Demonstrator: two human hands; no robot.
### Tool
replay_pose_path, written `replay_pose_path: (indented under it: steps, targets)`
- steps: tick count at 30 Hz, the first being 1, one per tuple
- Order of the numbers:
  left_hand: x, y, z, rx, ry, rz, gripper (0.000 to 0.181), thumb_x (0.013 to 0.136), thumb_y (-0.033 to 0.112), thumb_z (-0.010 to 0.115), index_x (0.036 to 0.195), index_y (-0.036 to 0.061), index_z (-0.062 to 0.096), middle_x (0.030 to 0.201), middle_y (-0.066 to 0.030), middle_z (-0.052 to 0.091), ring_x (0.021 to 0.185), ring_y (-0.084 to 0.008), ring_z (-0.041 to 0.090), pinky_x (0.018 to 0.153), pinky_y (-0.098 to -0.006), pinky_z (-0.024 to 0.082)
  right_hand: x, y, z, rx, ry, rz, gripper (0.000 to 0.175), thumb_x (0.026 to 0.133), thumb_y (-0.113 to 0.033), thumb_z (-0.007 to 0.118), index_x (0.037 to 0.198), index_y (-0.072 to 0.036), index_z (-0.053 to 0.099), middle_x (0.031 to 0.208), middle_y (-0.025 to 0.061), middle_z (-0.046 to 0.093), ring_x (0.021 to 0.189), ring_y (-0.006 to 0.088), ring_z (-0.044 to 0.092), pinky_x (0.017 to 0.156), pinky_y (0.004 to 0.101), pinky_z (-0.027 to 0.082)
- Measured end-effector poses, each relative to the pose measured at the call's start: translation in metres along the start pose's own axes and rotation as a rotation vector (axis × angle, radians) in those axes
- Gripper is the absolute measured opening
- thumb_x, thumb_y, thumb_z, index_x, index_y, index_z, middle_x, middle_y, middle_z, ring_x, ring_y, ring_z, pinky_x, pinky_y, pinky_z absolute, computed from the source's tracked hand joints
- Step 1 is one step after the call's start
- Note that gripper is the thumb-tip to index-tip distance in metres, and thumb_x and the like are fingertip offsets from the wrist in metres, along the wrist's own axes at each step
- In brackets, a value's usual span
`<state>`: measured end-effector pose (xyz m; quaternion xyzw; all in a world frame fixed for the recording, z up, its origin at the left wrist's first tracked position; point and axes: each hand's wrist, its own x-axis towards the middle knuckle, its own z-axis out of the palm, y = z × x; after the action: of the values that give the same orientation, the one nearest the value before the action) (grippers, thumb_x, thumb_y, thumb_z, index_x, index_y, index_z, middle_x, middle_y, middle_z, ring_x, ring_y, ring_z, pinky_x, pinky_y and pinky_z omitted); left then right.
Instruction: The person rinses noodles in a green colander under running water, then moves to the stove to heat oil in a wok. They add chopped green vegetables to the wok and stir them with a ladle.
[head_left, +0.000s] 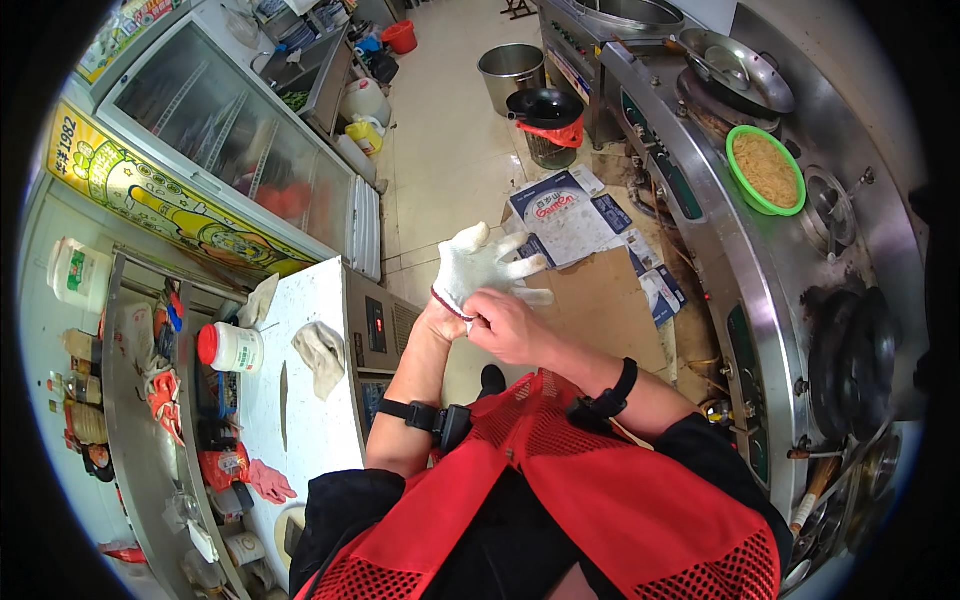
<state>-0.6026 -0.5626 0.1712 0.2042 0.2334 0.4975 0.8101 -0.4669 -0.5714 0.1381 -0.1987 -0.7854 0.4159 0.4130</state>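
My left hand (480, 266) wears a white knit work glove (465, 279) with a dark red cuff edge (448, 302). Its fingers are spread and point to the right, with nothing in them. My bare right hand (510, 326) has its fingers closed on the glove's cuff at the left wrist and covers part of it. Below both hands, flattened cardboard (600, 300) lies on the tiled floor. Nearest on my left is a white worktop (315, 427) with a greyish cloth item (321, 356) near its edge.
A steel stove range (720, 247) runs along the right, bearing a green basin (765, 171) of pale shreds and a wok (739, 71). A glass-door fridge (240, 127) stands at left. Ahead are a steel pot (510, 71) and a black pan (546, 109) on a bin.
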Motion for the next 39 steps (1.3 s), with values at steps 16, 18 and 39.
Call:
replay_pose_path:
  steps: [16, 18, 39]
  targets:
    - [0.116, 0.132, -0.129, 1.334, 0.745, 0.363, 0.046, 0.094, 0.020, 0.049, 0.138, 0.0083, 0.055, 0.145, -0.0151, 0.051, 0.130, -0.0299, 0.049, 0.110, -0.0431, 0.037, 0.141, 0.099, 0.021, 0.290, -0.163, 0.432, 0.011, 0.086, -0.010, 0.061, 0.084, -0.001, 0.054, 0.074, 0.0102, 0.057, 0.066, 0.0243, 0.057, 0.062, 0.0375, 0.047]
    - [0.129, 0.148, -0.119, 1.941, 0.943, 0.267, 0.050, 0.094, 0.034, 0.049, 0.139, 0.0114, 0.055, 0.150, -0.0175, 0.046, 0.134, -0.0366, 0.044, 0.114, -0.0498, 0.030, 0.164, 0.113, 0.032, 0.372, -0.145, 0.655, 0.018, 0.089, -0.016, 0.066, 0.082, -0.002, 0.056, 0.071, 0.0068, 0.059, 0.065, 0.0174, 0.059, 0.060, 0.0351, 0.049]
    - [0.149, 0.355, -0.306, 1.499, 1.233, 0.487, 0.076, 0.092, 0.038, 0.068, 0.155, 0.0161, 0.033, 0.150, -0.0282, 0.038, 0.134, -0.0463, 0.039, 0.109, -0.0588, 0.032, 0.442, 0.202, 0.121, -0.073, -0.477, -0.180, 0.010, 0.074, -0.016, 0.058, 0.070, -0.007, 0.062, 0.069, 0.0137, 0.063, 0.065, 0.0386, 0.063, 0.057, 0.0499, 0.049]
